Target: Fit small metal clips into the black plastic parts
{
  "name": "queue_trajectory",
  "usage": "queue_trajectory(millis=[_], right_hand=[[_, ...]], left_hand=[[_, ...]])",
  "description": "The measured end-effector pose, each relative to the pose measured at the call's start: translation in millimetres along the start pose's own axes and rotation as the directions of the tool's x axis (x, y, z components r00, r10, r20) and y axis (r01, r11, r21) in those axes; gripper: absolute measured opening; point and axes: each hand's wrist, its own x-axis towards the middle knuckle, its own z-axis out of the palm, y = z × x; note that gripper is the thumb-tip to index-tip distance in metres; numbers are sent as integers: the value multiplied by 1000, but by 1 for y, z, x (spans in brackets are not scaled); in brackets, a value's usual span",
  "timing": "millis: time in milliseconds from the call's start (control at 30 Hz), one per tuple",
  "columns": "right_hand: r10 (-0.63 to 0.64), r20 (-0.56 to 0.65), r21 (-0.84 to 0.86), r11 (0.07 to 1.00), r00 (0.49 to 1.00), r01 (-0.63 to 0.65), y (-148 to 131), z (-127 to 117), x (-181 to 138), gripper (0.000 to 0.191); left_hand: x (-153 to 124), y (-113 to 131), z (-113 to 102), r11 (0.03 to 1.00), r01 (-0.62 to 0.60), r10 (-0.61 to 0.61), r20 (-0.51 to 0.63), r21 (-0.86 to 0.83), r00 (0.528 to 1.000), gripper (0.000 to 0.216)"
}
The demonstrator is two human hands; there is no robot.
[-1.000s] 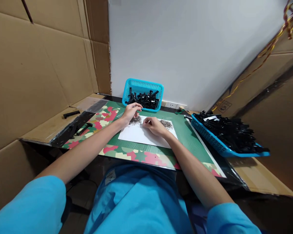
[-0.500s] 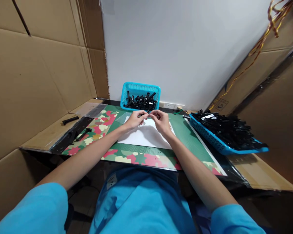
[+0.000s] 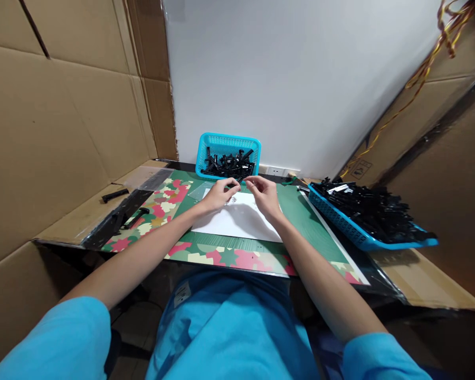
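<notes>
My left hand [image 3: 220, 193] is over the upper part of a white sheet [image 3: 237, 224], thumb and fingertips pinched together. Whatever is in that pinch is too small to name. Close by on the right, my right hand [image 3: 264, 193] also has its thumb and forefinger pinched, and I cannot make out what they hold. A narrow gap separates the two sets of fingertips. Some tiny metallic-looking pieces [image 3: 233, 200] lie on the sheet by my left fingers. Just beyond my hands stands a blue basket [image 3: 228, 138] with black plastic parts [image 3: 231, 164] in it.
A second blue basket [image 3: 340, 224], heaped with black parts [image 3: 370, 208], leans at the right. Under the sheet lies a green patterned mat [image 3: 312, 227]. Loose black parts [image 3: 115, 195] rest at the left. Cardboard walls [image 3: 63, 116] flank the table; twisted wires [image 3: 419, 74] hang at upper right.
My fingertips were together and now stand slightly apart, the right hand having shifted a little to the right. The baskets and sheet stay in place.
</notes>
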Motion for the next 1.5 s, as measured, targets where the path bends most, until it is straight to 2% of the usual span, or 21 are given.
queue_trajectory(millis=[167, 300, 500, 700, 800, 1000, 1267, 1367, 1500], right_hand=[[-38, 65, -68, 997, 997, 43, 4, -5, 1, 36], [2, 103, -139, 990, 995, 12, 5, -6, 1, 35], [25, 136, -143, 990, 990, -6, 7, -6, 0, 29], [142, 41, -147, 980, 989, -135, 16, -7, 1, 29], [197, -1, -143, 970, 980, -195, 20, -9, 1, 29], [232, -24, -179, 956, 972, -233, 21, -11, 1, 28], [238, -38, -251, 938, 971, -239, 21, -11, -1, 22], [236, -32, -268, 934, 971, -236, 20, -11, 0, 21], [222, 12, -301, 931, 975, -209, 23, -12, 1, 18]], left_hand=[[-1, 1, -1, 997, -28, 27, 23, 77, 999, 29], [-1, 0, -2, 996, 0, -2, 21, 88, 1000, 29], [-1, -7, -5, 994, 30, -31, 10, 104, 999, 23], [-1, -10, -7, 993, 41, -39, -17, 107, 999, 14], [-3, -10, -5, 995, 95, -95, -11, 38, 995, 22], [-5, -10, 0, 987, 143, -139, 64, -70, 988, 29], [-2, -11, 0, 991, 113, -106, 90, -69, 990, 24], [-1, -13, -1, 994, 99, -97, 43, -39, 994, 21], [2, -11, -4, 991, 121, -128, -124, -62, 984, 17]])
